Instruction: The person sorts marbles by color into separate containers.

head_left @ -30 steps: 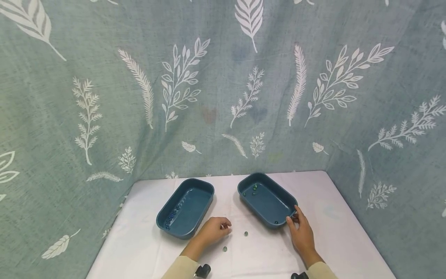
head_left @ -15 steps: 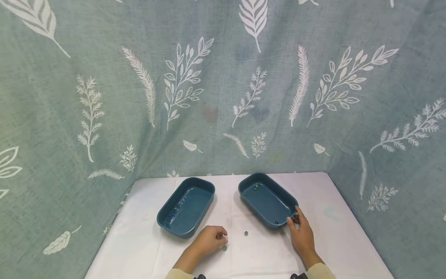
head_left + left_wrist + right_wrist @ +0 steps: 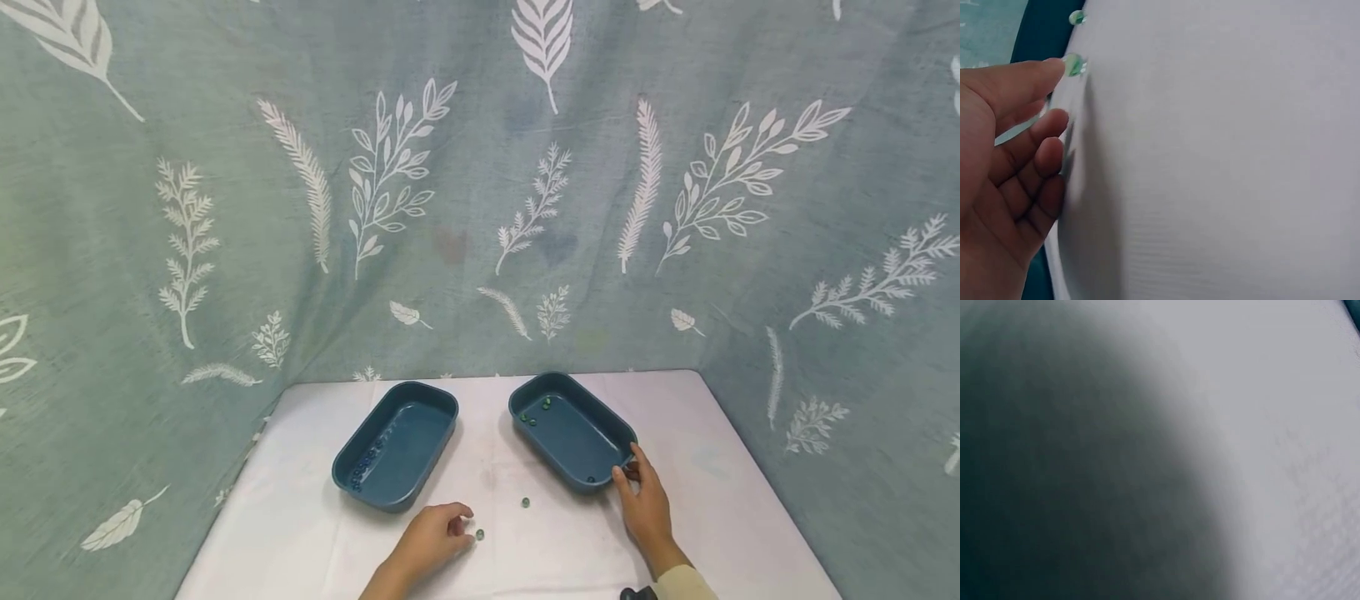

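Note:
My left hand (image 3: pixel 435 537) is low over the white cloth, thumb and fingertips parted and holding nothing. Right beside its fingertips lies a clear green marble (image 3: pixel 480 535); in the left wrist view the thumb tip overlaps that marble (image 3: pixel 1074 64). A second green marble (image 3: pixel 526 502) rests farther off on the cloth. With thumb and fingers, my right hand (image 3: pixel 647 504) grips the near right corner of a dark blue tray (image 3: pixel 573 433). Inside it are several green marbles (image 3: pixel 547 403) towards the far end and a dark marble (image 3: pixel 591 479) at the near end. The right wrist view is mostly blurred.
Another dark blue tray (image 3: pixel 416 450) stands at the left, with several blue marbles (image 3: pixel 365 463) along its left side. White cloth (image 3: pixel 555 550) covers the table. A green leaf-patterned curtain (image 3: pixel 465 192) hangs behind and at both sides.
My left hand has moved left and nearer to me, and its fingertips are now just left of the nearer marble. The right hand has stayed on the tray's corner.

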Available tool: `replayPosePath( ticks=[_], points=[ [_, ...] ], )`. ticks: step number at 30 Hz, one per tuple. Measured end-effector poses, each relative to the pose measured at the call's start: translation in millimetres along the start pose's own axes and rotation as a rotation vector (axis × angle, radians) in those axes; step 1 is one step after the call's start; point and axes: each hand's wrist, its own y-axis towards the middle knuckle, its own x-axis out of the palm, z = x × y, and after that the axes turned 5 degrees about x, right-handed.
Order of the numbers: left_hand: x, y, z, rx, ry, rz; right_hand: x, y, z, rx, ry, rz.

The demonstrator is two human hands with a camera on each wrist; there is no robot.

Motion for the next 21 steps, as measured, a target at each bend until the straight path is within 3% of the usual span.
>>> replayPosePath(
  ticks=[4, 13, 21],
  points=[
    [0.7, -4.8, 2.7, 0.001, 0.035, 0.028, 4, 1, -1, -0.014, -0.002, -0.003],
    [13.4, -1.6, 4.0, 0.037, 0.138, 0.054, 3, -1, -1, 0.004, -0.021, -0.001],
    [16.2, -0.8, 8.4, 0.061, 0.110, 0.057, 0, -2, -2, -0.009, -0.019, 0.009]
  ],
)
